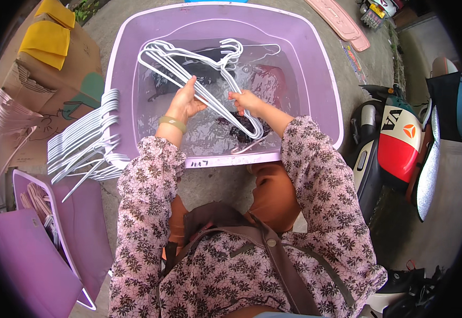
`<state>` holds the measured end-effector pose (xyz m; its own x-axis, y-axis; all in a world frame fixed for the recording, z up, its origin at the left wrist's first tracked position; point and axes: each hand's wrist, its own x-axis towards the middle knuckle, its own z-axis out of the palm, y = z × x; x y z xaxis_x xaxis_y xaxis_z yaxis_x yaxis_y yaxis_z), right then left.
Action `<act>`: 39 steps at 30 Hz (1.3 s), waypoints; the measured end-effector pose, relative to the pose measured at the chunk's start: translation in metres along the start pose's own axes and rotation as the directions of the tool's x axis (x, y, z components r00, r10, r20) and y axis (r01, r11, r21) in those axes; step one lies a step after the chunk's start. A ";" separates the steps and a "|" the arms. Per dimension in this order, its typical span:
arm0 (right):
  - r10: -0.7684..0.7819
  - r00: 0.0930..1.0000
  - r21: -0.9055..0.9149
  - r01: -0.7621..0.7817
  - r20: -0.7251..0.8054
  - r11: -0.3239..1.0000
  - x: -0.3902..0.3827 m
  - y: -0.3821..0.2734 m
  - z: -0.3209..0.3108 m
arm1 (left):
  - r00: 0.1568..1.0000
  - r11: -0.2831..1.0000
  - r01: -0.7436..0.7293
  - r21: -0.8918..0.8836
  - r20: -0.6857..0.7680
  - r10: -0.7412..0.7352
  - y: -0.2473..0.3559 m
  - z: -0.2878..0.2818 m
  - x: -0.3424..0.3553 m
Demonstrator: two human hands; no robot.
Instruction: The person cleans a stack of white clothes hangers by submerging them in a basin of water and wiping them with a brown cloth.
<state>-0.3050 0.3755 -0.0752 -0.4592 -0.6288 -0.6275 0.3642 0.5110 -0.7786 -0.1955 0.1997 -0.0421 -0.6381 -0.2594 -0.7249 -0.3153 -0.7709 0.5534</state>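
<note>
A bunch of white wire hangers (pixel 178 70) is held slantwise over a purple tub (pixel 323 100) of water. Gripping the bunch along its left side is my left hand (pixel 182 103), its thumb up against the wires and a bracelet at the wrist. Closed on the hangers' right side, below their hooks, is my right hand (pixel 247 100). Beneath them, dark cloth and a dark red patch (pixel 268 79) show under the water. One more hanger hook (pixel 269 49) sticks out behind the bunch. A pale curved piece (pixel 249 146) lies by the tub's near wall, partly hidden.
Many white hangers (pixel 80 143) hang over the tub's left rim. A cardboard box (pixel 77 63) with yellow cloth (pixel 45 42) and pinkish hangers (pixel 19 114) stands at far left. Below it is a purple bin (pixel 90 217) holding more hangers. A scooter (pixel 398 140) stands at right.
</note>
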 end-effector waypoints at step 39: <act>-0.282 0.952 0.129 0.267 0.117 0.955 -0.099 -0.063 0.013 | 0.702 0.872 -0.047 -0.488 0.605 0.376 -0.005 0.037 -0.069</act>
<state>-0.2721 0.3983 0.0361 -0.4450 -0.8117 -0.3784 0.3294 0.2445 -0.9120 -0.1760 0.2430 0.0202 -0.9914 -0.1200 -0.0530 0.0973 -0.9437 0.3162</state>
